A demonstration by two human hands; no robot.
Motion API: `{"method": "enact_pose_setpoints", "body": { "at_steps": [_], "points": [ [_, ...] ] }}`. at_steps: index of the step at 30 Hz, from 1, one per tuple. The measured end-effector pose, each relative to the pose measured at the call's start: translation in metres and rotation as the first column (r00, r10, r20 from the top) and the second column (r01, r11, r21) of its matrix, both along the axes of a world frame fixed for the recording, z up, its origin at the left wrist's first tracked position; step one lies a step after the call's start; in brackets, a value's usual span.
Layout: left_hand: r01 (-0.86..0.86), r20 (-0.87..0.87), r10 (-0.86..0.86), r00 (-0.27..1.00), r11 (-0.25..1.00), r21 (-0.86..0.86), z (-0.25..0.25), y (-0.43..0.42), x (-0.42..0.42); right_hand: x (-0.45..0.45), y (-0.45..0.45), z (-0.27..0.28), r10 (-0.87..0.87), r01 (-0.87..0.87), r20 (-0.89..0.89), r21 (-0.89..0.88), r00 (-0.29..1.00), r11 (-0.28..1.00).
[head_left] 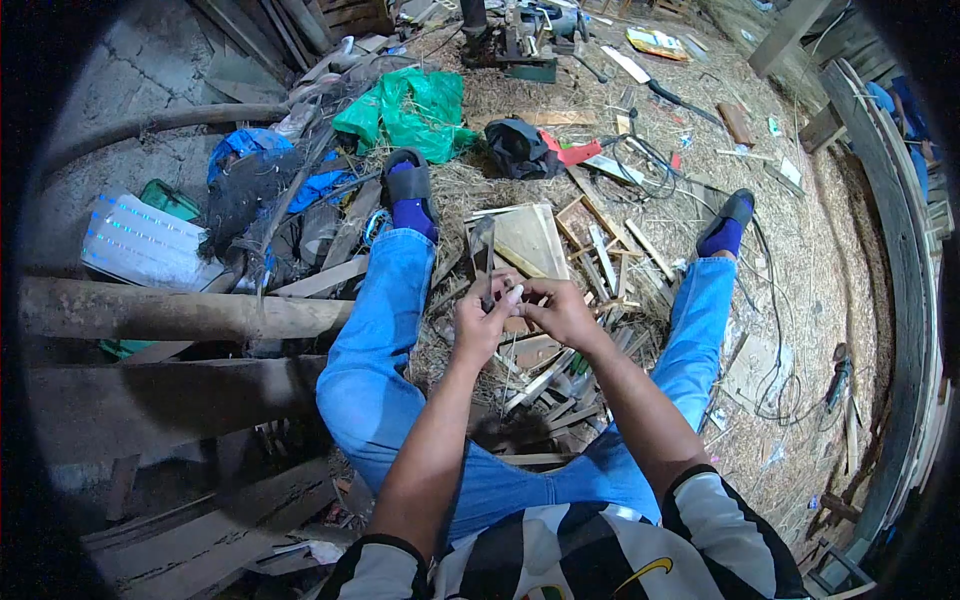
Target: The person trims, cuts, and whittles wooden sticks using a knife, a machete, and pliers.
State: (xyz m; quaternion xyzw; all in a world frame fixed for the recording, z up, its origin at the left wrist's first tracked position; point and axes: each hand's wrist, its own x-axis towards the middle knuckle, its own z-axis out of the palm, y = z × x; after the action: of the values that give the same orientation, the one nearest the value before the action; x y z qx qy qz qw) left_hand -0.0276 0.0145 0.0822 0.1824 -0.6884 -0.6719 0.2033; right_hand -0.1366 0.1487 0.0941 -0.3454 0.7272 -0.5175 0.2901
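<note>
My left hand is closed around a flat, dark metal blade that points up and away from me; its handle end is hidden in the fingers. My right hand is closed in a pinch right beside it, the fingertips of both hands meeting. A small pale piece shows at the left thumb tip, too small to name. Beyond the hands, on the ground between my feet, lies a light wooden board. Wood scraps are heaped below the hands.
A wooden frame lies ahead to the right. Further off are a green plastic bag, a black bag and loose cables. A thick pole runs along the left; a plank rail stands at the right.
</note>
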Motion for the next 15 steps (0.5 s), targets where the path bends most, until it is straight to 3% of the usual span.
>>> {"method": "enact_pose_setpoints", "body": {
  "at_steps": [2,3,5,8,10,12,15],
  "points": [
    [-0.048,0.100,0.036,0.994,0.991,0.126,-0.006,0.002,0.001,0.001,0.000,-0.006,-0.102,0.105,-0.076,0.047,0.992,0.993],
    [-0.078,0.155,0.052,0.987,0.983,0.165,-0.009,0.001,0.001,0.004,-0.002,-0.022,-0.203,0.207,-0.198,0.000,0.959,0.978],
    [-0.101,0.171,0.075,0.982,0.983,0.152,-0.029,-0.007,0.012,0.004,-0.003,-0.033,-0.225,0.230,-0.284,-0.017,0.932,0.973],
    [-0.125,0.308,0.116,0.944,0.992,0.009,-0.009,-0.009,0.021,0.009,-0.008,-0.048,-0.241,0.241,-0.381,-0.048,0.893,0.969],
    [-0.038,0.158,0.130,0.979,0.873,-0.487,0.002,-0.016,0.024,0.012,-0.014,-0.047,-0.275,0.235,-0.444,-0.144,0.853,0.961],
    [-0.090,0.087,0.162,0.983,0.837,-0.540,0.009,-0.020,0.025,0.012,-0.015,-0.049,-0.284,0.263,-0.391,-0.107,0.876,0.959],
    [0.090,0.284,0.035,0.958,0.906,-0.415,0.029,-0.025,0.027,0.003,-0.018,-0.060,-0.266,0.247,-0.345,-0.100,0.900,0.964]
  ]
}}
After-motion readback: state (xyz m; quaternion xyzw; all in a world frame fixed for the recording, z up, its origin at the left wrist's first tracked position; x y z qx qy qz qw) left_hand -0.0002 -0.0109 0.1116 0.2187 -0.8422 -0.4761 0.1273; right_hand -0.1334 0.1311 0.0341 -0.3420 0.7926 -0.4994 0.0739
